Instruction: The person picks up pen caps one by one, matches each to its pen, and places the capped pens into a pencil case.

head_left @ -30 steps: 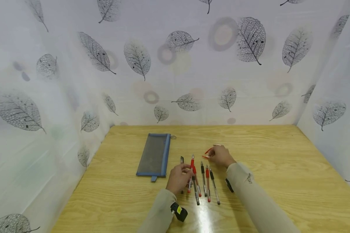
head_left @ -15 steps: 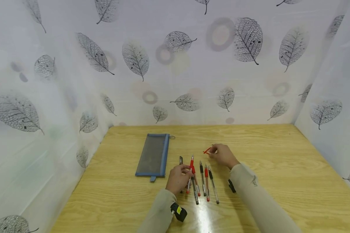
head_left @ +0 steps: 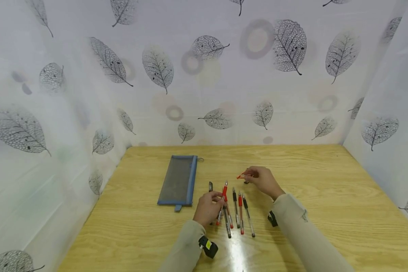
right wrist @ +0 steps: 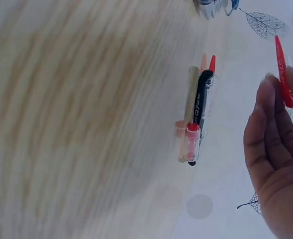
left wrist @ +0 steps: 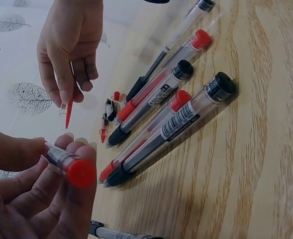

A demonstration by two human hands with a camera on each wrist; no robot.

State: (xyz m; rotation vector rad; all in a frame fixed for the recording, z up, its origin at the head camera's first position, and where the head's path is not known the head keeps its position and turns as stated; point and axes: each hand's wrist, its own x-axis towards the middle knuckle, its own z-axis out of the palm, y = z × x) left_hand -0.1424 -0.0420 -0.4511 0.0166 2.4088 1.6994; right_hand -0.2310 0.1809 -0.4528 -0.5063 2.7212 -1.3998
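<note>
A blue-edged mesh pouch (head_left: pixel 176 181) lies flat on the desk (head_left: pixel 326 196). Just right of the pouch rests a black pen (head_left: pixel 210 186), and over it the left hand (head_left: pixel 208 208) pinches a red pen (head_left: pixel 225 190) between thumb and fingers, bare tip pointing away from the person. Further right of the pouch lie five loose pens (head_left: pixel 236 207) without caps — two red, three black. Farthest right of it, the right hand (head_left: pixel 263 180) pinches a red-clipped cap (right wrist: pixel 282 69) between thumb and fingertips, off the desk and apart from the pen.

The step in hand looks like capping the held pen; the next move probably calls for lining the cap's mouth up with the tip while the left hand steadies the barrel.

As for what is lost: the black pen beside the pouch is partly covered by the left hand. The held cap's clear body is mostly behind fingers, so its mouth's direction is uncertain. More caps (right wrist: pixel 200 99) lie near the right hand — overlapping, hard to count.
</note>
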